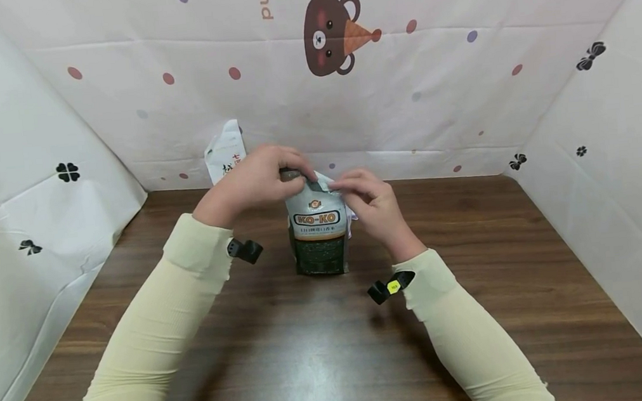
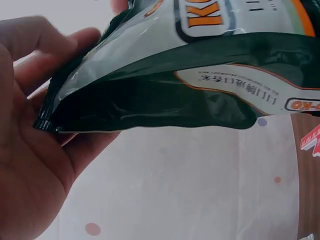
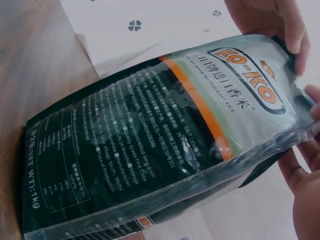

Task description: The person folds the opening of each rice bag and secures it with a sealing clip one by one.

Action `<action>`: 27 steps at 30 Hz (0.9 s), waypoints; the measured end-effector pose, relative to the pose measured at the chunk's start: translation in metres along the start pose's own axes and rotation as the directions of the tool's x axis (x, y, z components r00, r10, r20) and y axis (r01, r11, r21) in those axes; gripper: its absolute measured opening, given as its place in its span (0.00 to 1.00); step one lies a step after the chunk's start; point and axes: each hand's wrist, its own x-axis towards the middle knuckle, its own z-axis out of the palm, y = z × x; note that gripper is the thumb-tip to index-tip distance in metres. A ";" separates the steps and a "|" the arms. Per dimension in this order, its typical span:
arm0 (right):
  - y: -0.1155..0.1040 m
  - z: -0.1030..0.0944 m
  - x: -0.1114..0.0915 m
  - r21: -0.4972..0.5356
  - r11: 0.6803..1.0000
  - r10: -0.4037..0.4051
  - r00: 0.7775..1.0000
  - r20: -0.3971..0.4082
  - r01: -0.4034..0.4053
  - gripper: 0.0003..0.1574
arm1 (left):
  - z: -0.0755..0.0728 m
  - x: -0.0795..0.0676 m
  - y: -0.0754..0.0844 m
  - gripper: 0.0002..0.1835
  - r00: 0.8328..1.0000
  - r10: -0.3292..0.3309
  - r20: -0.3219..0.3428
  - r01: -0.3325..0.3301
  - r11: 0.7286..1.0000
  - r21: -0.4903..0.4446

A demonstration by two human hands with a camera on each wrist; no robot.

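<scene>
Pinching top corners of a glossy green-and-white plastic KO-KO rice bag (image 1: pixel 319 232), L hand (image 1: pixel 256 182) & R hand (image 1: pixel 376 207) hold it upright on the brown wood-grain counter (image 1: pixel 475 263). L hand hides lower part of a white pack w/ red/black chars (image 1: pixel 227 150) behind; red-and-white item (image 2: pixel 312 143) in L-wrist view cut off, unclear.

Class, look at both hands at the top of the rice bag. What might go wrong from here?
Spilling: the left hand and right hand pinch the top of the rice bag; a hard pull might tear it, scattering contents on the table.
Tipping: the bag stands upright, gripped only near its top, so uneven pulling could topple it.
</scene>
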 end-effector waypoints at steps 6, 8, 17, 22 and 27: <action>-0.004 0.003 0.003 0.022 0.999 0.045 0.999 0.000 -0.045 0.10 | 0.006 0.001 0.000 0.06 0.996 0.055 -0.071 -0.051 0.997 0.050; -0.005 0.004 0.006 0.026 0.996 0.085 0.996 -0.006 -0.085 0.11 | 0.007 0.001 0.000 0.05 0.993 0.072 -0.092 -0.068 0.997 0.045; -0.010 0.005 0.017 -0.108 0.973 0.212 0.974 0.073 -0.204 0.16 | 0.015 -0.003 -0.008 0.16 0.982 -0.136 -0.134 0.105 0.971 -0.215; -0.008 0.008 0.017 -0.108 0.978 0.186 0.982 0.035 -0.181 0.14 | 0.027 -0.005 -0.022 0.15 0.944 -0.277 -0.180 0.164 0.865 -0.473; -0.005 0.011 0.015 -0.084 0.982 0.172 0.985 -0.008 -0.172 0.13 | 0.040 -0.006 -0.028 0.13 0.907 -0.336 -0.253 0.107 0.766 -0.634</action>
